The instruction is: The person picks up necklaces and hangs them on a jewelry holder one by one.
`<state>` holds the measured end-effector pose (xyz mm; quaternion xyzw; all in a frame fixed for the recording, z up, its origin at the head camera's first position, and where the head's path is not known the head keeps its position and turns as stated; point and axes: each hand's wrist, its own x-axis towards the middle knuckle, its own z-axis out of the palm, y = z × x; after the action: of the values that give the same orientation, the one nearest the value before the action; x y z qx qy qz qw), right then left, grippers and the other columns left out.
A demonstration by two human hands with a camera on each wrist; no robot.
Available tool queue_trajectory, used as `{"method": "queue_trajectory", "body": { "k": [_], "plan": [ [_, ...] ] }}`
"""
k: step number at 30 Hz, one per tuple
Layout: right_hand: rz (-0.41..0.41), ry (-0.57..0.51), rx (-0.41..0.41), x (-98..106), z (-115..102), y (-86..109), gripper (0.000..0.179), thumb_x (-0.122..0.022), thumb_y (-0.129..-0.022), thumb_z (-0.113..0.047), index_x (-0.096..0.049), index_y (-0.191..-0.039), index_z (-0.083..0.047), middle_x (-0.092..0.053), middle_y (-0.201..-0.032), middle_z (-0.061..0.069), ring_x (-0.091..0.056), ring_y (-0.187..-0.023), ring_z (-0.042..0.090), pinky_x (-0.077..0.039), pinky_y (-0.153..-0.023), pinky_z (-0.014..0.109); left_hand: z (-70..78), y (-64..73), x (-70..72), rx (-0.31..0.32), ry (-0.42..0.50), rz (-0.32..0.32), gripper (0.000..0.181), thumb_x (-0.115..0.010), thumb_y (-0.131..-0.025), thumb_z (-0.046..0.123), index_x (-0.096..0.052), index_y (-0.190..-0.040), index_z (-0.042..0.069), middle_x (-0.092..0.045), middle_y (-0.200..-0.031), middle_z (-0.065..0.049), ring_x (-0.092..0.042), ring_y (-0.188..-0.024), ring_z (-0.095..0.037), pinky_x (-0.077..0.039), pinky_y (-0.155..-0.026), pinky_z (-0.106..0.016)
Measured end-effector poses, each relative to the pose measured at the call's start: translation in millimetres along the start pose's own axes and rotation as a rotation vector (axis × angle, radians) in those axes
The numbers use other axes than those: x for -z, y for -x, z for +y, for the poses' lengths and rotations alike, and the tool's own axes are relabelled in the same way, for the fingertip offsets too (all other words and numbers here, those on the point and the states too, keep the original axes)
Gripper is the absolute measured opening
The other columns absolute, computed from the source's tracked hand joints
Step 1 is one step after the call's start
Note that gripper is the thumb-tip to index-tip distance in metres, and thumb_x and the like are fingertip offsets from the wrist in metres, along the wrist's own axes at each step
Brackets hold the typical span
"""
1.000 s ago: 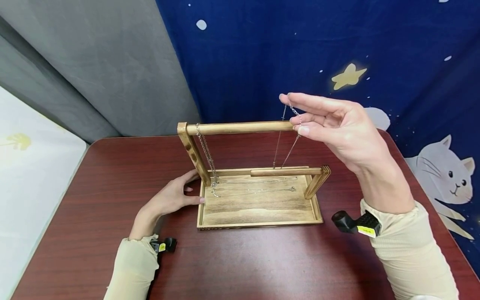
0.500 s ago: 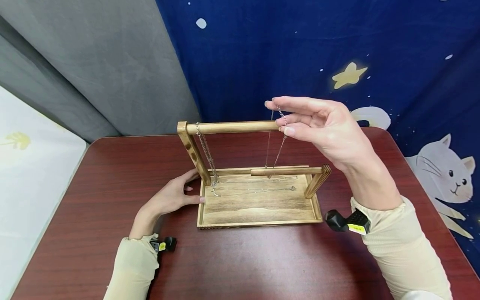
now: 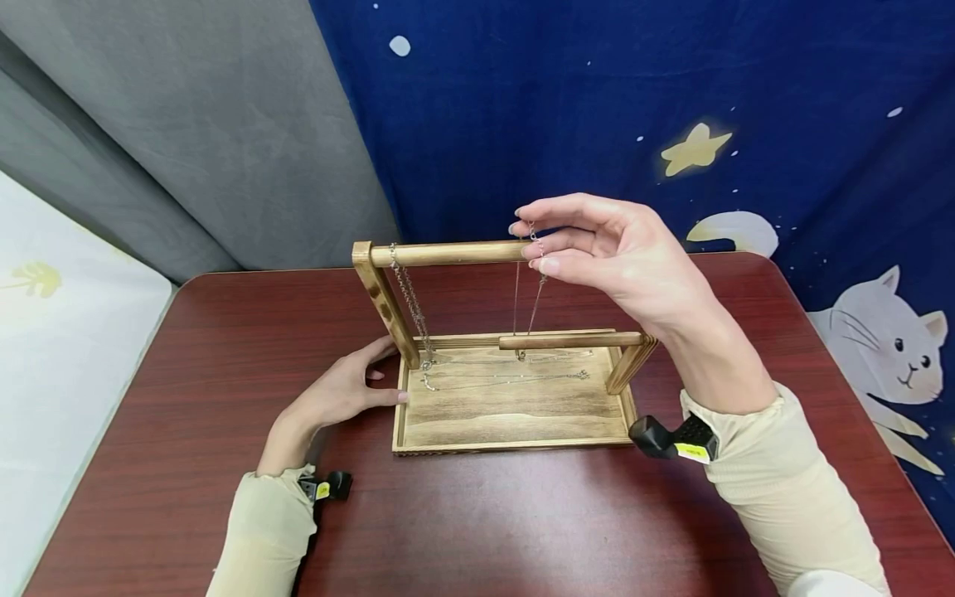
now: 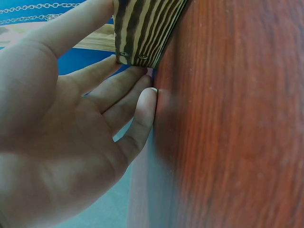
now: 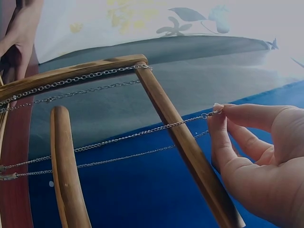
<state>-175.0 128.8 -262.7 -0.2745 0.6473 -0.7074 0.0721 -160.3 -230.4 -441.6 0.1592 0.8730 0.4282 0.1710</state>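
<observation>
A wooden jewelry stand [image 3: 455,254] has an upper bar, a shorter lower bar and a tray base. My right hand [image 3: 619,257] pinches the top of a thin silver necklace [image 3: 535,303] between thumb and fingers, at the upper bar's free end. In the right wrist view, its two strands [image 5: 164,127] pass on either side of that bar. The necklace's lower end hangs behind the lower bar [image 3: 570,341]. My left hand [image 3: 339,390] holds the stand's left end, its thumb on the tray rim and other fingers behind the post.
More silver chains [image 3: 409,292] hang at the upper bar's left end and trail onto the tray [image 3: 515,448]. The stand sits on a dark red table [image 3: 246,332]. Blue and grey curtains [image 3: 477,108] hang behind it.
My right hand has moved left along the upper bar with the necklace, bringing its strands leftward past the lower bar. My left hand and the stand have stayed put.
</observation>
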Motion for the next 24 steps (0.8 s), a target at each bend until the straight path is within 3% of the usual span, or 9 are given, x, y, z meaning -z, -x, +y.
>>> {"method": "queue_trajectory", "body": {
  "k": [14, 24],
  "plan": [
    [-0.049, 0.021, -0.007, -12.0, 3.4, -8.0, 0.046, -0.066, -0.086, 0.013, -0.061, -0.131, 0.003, -0.065, -0.126, 0.017, -0.067, -0.105, 0.033, -0.055, -0.091, 0.037, 0.1, 0.3, -0.1, 0.006, -0.003, -0.009, 0.089, -0.081, -0.085, 0.026, -0.031, -0.156, 0.007, -0.039, -0.155, -0.015, -0.052, -0.126, -0.036, -0.045, -0.102, -0.050],
    [-0.056, -0.003, -0.036, -21.5, 2.0, -9.8, 0.041, -0.068, -0.090, 0.004, -0.062, -0.131, -0.001, -0.065, -0.129, 0.014, -0.066, -0.110, 0.032, -0.053, -0.094, 0.037, -0.7, -0.7, -0.3, 0.000, 0.002, -0.005, 0.089, -0.082, -0.084, 0.025, -0.031, -0.155, 0.007, -0.040, -0.154, -0.014, -0.051, -0.127, -0.036, -0.045, -0.103, -0.050]
  ]
}}
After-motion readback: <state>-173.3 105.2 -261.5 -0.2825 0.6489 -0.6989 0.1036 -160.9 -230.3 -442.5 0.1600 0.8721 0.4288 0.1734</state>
